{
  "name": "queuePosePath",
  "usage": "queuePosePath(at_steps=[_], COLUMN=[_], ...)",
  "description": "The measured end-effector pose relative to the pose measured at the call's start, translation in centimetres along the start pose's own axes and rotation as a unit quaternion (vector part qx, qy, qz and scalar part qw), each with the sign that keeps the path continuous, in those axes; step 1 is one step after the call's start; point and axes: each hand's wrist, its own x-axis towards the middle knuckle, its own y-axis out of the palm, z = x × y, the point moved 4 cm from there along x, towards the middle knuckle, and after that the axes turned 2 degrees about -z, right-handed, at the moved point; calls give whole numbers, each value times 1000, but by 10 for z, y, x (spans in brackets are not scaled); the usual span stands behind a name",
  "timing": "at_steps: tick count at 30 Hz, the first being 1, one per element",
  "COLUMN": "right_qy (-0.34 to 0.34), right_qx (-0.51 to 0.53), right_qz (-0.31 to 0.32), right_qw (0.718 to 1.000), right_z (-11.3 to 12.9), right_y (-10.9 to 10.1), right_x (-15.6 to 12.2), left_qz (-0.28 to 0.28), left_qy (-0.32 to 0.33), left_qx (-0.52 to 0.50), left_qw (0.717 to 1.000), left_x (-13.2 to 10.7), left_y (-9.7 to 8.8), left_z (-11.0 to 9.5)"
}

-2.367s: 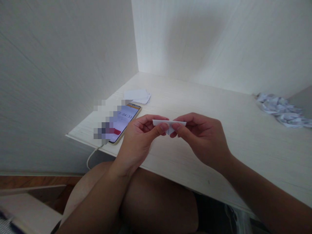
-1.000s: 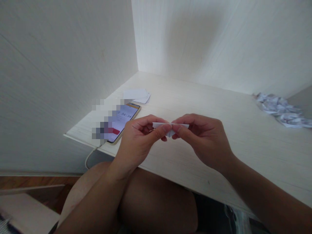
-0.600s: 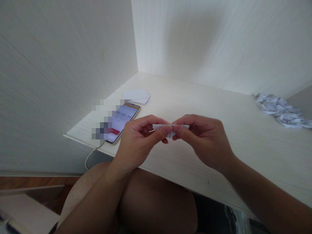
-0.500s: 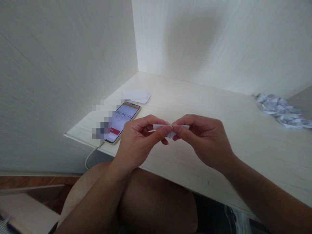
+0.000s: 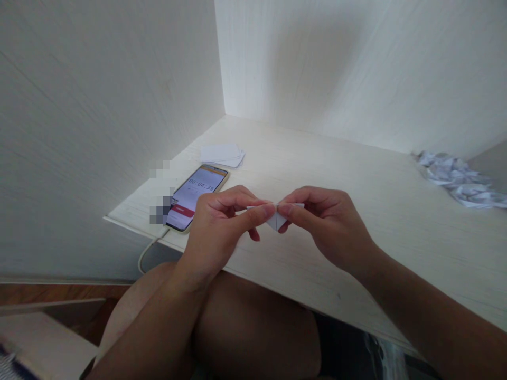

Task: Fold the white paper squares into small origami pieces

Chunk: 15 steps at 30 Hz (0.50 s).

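Note:
A small folded white paper [image 5: 276, 224] is held above the desk, between both hands. It has a straight top edge, a crease down its middle and a point facing down. My left hand [image 5: 222, 221] pinches its left half between thumb and index finger. On the other half, my right hand [image 5: 327, 221] pinches with thumb and fingers, the two thumbs almost meeting at the crease. Fingers hide much of the paper and its back side.
To the left lies a phone [image 5: 198, 191] showing a running timer, with a white cable [image 5: 143, 253] over the desk edge. Behind it is a stack of white paper sheets [image 5: 222, 153]. Folded paper pieces [image 5: 461, 177] are heaped at the right. Walls enclose the desk [image 5: 325, 153].
The folded paper has tilted, so more of its creased, pointed front shows below the thumbs. Both hands keep their pinch, and my left hand has shifted slightly left.

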Motion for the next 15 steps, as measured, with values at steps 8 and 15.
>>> queuePosePath(at_steps=[8, 15], right_qy=[-20, -15], right_qx=[-47, -89], right_qz=[-122, -59], right_qw=[991, 994], right_z=[-6, 2], right_y=[-32, -13], right_x=[13, 6], left_qz=[-155, -37], left_qy=[32, -45], left_qx=[-40, 16], left_qw=[987, 998], left_x=[5, 1], left_y=[-16, 7], left_z=[-6, 21])
